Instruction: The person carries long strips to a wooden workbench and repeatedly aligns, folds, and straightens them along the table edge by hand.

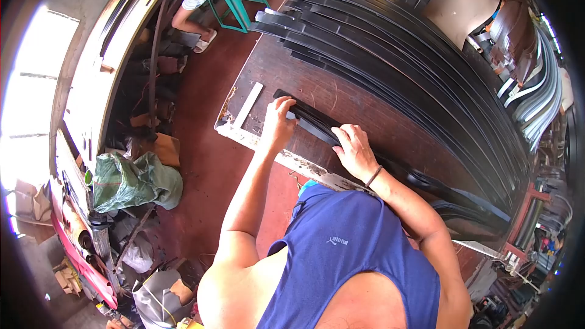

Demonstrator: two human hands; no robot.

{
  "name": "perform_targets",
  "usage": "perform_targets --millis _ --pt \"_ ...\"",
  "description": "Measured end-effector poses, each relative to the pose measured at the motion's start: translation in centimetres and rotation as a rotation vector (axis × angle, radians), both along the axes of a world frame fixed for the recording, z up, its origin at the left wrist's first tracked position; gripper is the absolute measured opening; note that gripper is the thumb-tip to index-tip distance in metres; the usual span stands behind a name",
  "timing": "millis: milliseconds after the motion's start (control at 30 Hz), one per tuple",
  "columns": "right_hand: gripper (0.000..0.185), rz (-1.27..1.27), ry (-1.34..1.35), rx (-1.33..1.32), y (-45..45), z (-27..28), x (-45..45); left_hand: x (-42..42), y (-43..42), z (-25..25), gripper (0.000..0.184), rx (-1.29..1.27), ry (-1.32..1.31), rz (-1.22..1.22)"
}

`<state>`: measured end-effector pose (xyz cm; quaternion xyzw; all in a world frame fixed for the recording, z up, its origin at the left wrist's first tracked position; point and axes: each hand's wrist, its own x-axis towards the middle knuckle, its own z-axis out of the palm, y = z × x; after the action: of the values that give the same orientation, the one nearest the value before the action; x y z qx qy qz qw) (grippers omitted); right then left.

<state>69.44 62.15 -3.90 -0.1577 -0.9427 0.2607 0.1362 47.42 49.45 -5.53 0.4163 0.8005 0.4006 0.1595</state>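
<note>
Narrow stack of black strips [314, 123] is held along the near side of the desk [332, 92]; end pinched by left hand [280, 123], fingers and thumb of right hand [356, 153] closed over it farther along. Step in hand judged as edge alignment; light, even pressure at both grips is called for. Green sack [135, 184] sits off to the left, contents not visible; larger strip pile [390, 55] lies across the desk.
</note>
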Motion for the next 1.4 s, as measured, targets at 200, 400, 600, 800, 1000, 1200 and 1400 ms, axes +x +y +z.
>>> perform_targets --millis 200,400,600,800,1000,1200,1400 --pt "0.053 0.034 0.046 -0.076 0.0 -0.3 -0.7 0.7 -0.1 -0.1 0.055 -0.012 0.051 -0.012" --pt "0.051 0.014 0.068 -0.026 0.5 0.4 -2.7 -1.2 -1.7 -0.6 0.032 -0.014 0.045 -0.032" --pt "0.057 0.002 -0.057 -0.024 -0.2 -0.3 -4.8 -3.1 -1.6 -1.2 0.029 0.064 0.045 0.066" --pt "0.068 -0.018 -0.069 -0.025 -0.7 0.0 -5.3 -4.1 -1.6 -1.6 0.026 0.03 0.056 -0.006" --pt "0.069 -0.063 -0.179 -0.05 -0.5 -0.6 -7.5 -4.6 -1.3 -0.7 0.025 -0.002 0.109 -0.038" --pt "0.056 -0.019 -0.057 -0.01 -0.9 -1.3 -7.8 -4.7 -1.3 -0.2 0.028 -0.017 -0.082 -0.038" --pt "0.05 0.137 -0.088 0.235 -1.5 -1.4 -7.5 -4.1 -1.9 0.1 0.063 0.07 -0.027 -0.046"
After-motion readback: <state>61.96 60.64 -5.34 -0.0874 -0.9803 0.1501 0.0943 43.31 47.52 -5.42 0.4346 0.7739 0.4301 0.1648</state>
